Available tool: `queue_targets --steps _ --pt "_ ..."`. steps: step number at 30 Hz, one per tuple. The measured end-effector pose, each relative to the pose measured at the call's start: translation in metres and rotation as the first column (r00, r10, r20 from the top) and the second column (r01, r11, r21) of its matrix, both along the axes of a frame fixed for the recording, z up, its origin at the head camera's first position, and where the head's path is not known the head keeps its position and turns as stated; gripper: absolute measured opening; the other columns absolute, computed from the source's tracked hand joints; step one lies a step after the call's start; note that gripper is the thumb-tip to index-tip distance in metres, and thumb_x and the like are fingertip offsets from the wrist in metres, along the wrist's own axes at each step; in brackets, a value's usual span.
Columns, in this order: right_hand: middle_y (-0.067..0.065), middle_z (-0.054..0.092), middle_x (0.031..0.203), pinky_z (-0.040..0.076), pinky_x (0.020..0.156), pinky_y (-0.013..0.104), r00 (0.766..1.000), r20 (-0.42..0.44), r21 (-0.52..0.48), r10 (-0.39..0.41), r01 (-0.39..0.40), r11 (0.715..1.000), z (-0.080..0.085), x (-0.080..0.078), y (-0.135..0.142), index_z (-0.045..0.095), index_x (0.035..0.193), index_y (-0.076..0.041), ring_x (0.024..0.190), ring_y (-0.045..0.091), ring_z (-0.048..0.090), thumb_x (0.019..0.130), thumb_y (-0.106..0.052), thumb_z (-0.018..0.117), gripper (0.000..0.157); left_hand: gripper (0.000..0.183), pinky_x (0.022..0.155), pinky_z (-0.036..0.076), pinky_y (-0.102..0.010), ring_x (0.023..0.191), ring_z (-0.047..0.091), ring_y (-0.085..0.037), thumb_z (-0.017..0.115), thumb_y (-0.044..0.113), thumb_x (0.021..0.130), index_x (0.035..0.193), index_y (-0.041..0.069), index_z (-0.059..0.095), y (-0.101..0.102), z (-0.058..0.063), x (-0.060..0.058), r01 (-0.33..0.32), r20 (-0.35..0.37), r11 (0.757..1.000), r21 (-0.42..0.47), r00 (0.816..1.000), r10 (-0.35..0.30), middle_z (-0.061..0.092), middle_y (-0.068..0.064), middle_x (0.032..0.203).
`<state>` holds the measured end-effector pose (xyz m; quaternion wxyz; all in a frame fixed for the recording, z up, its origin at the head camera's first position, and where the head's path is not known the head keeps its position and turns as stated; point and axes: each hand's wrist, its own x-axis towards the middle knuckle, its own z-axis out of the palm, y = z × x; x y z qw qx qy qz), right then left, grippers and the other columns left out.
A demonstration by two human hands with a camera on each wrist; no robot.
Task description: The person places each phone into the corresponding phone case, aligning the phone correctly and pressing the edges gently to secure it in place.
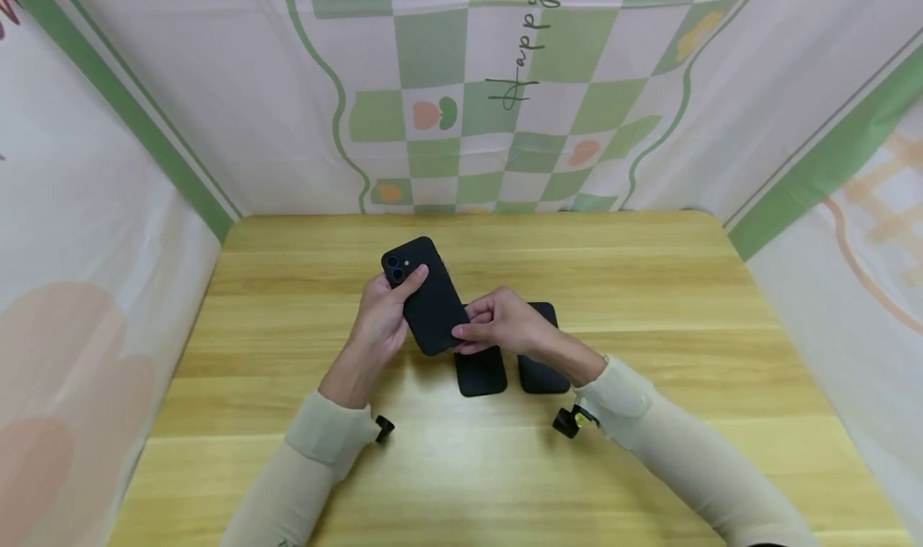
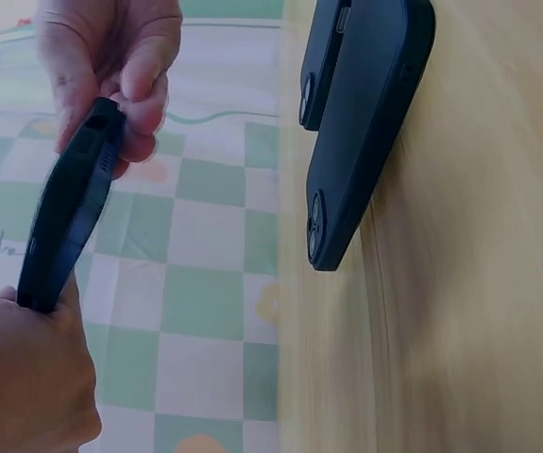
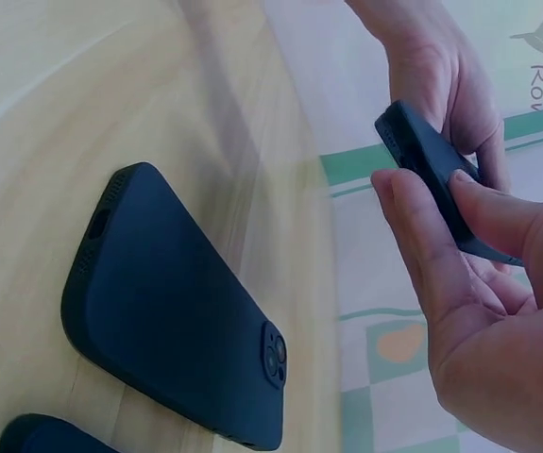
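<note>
A phone in a black case point(image 1: 437, 311) is held up above the table, its back with the cameras facing the head view. My left hand point(image 1: 382, 315) grips it along the left side, the thumb lying across the back near the cameras. Pinching its lower right corner is my right hand point(image 1: 508, 323). The left wrist view shows the phone point(image 2: 68, 203) edge-on, its port end by the right hand point(image 2: 110, 71). Under the right hand lie two more black-cased phones, the left one point(image 1: 481, 372) and the right one point(image 1: 544, 376), both partly covered.
The wooden table point(image 1: 288, 291) carries the two lying phones, which sit side by side with a narrow gap. A patterned cloth wall point(image 1: 505, 162) rises behind the table's far edge, and pale cloth also hangs at both sides. Each wrist wears a small black camera point(image 1: 566, 423).
</note>
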<state>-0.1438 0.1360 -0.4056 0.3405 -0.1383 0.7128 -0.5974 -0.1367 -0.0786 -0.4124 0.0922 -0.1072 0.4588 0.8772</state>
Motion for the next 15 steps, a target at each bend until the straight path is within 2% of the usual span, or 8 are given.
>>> queue_targets --steps 6,10,15 --pt "0.026 0.078 0.102 0.058 0.092 0.057 1.0 0.017 -0.007 -0.014 0.014 1.0 0.0015 0.0011 0.0005 0.072 0.111 0.01 0.099 0.04 0.077 0.101 0.003 0.068 0.013 0.043 0.108 0.054 -0.032 0.134 0.063 -0.026 0.062 0.01 0.108 0.148 -0.003 0.051 0.0012 0.0001 0.0001 -0.003 -0.011 1.0 0.02 1.0 0.003 0.063 -0.02 0.144" --pt "0.029 0.077 0.101 0.057 0.092 0.059 1.0 0.009 -0.022 -0.002 0.003 1.0 0.0012 0.0009 0.001 0.069 0.1 0.01 0.101 0.044 0.076 0.102 0.003 0.067 0.007 0.044 0.108 0.054 -0.031 0.134 0.062 -0.026 0.062 0.009 0.108 0.148 -0.003 0.05 0.001 0.0005 -0.0002 -0.003 -0.014 1.0 0.031 1.0 0.004 0.063 -0.02 0.144" --pt "0.027 0.077 0.097 0.057 0.091 0.059 1.0 -0.015 -0.024 0.005 -0.006 1.0 0.0003 0.0001 0.0031 0.063 0.087 0.006 0.102 0.049 0.074 0.102 0.003 0.066 0.015 0.046 0.108 0.054 -0.031 0.135 0.062 -0.027 0.062 0.008 0.107 0.15 -0.003 0.048 0.0004 0.0021 0.0002 0.004 -0.017 0.999 0.045 1.0 -0.003 0.062 -0.02 0.145"
